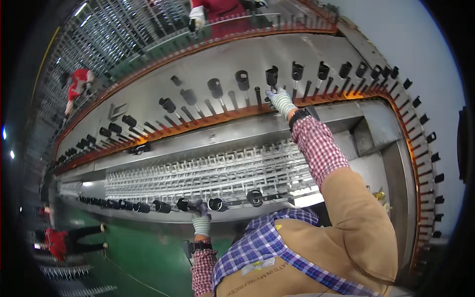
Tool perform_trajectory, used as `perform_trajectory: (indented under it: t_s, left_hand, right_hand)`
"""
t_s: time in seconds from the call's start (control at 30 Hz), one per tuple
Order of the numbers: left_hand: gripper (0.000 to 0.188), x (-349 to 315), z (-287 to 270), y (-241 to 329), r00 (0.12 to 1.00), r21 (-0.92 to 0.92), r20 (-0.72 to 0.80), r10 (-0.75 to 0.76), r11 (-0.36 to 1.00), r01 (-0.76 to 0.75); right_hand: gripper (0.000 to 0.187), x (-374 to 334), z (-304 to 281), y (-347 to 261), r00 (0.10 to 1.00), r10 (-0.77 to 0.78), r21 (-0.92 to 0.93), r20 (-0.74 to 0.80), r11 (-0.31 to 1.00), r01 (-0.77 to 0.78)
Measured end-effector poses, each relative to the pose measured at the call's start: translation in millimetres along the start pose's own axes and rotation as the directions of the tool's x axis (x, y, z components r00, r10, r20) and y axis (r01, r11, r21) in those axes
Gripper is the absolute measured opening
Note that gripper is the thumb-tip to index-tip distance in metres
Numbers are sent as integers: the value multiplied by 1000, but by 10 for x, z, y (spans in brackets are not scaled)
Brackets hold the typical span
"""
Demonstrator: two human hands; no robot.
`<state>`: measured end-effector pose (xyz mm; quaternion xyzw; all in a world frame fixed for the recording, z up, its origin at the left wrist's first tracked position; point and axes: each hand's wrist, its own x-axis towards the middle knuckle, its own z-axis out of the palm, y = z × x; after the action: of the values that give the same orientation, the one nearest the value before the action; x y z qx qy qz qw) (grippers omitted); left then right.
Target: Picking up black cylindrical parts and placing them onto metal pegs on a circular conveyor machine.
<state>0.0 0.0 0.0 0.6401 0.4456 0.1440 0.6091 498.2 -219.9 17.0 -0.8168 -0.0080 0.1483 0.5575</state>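
My right hand (281,100), in a striped glove, reaches over the metal trough. Its fingers close on the base of a black open-topped cylindrical part (271,74), which stands upright on a spindle of the orange-edged conveyor track (225,118). My left hand (201,222), also in a striped glove, is low at the near edge of the wire rack. Its fingers are closed at a black cylindrical part (184,204) in the near row; the fingertips are partly hidden. Another black cylindrical part (217,204) lies just right of that hand.
A silvery wire rack (213,171) fills the trough in front of me. Many black parts ride on spindles along the curved track, some spindles bare. A person in red (217,12) works across the line; others in red (79,84) stand left. The floor (143,247) is green.
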Motion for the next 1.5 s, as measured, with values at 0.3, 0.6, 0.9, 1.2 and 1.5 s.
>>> perform_trajectory:
  t_s: [0.3, 0.6, 0.9, 1.2, 1.5]
  left_hand:
    - [26, -99, -92, -382, 998, -162, -55, 33, 986, -41]
    - [37, -207, -113, -134, 992, 1, 78, 95, 995, -95]
    - [19, -699, -1355, 702, 872, 177, 124, 474, 854, -489]
    - [26, 1110, -1265, 2221, 753, -3, 372, 543, 812, -584]
    - [41, 3141, -992, 1747, 926, -58, 116, 360, 933, -355]
  right_hand:
    - [38, -1853, 73, -959, 937, -314, 192, 149, 939, 284]
    - [47, -3718, -510, 454, 998, 27, -179, -62, 983, -38]
    - [13, -4078, -165, 883, 934, -344, -530, -94, 812, 245]
    - [12, -4191, 9, 1189, 885, -284, -336, -368, 928, 158]
    - [20, -4642, 375, 571, 910, 97, 217, -404, 976, -7]
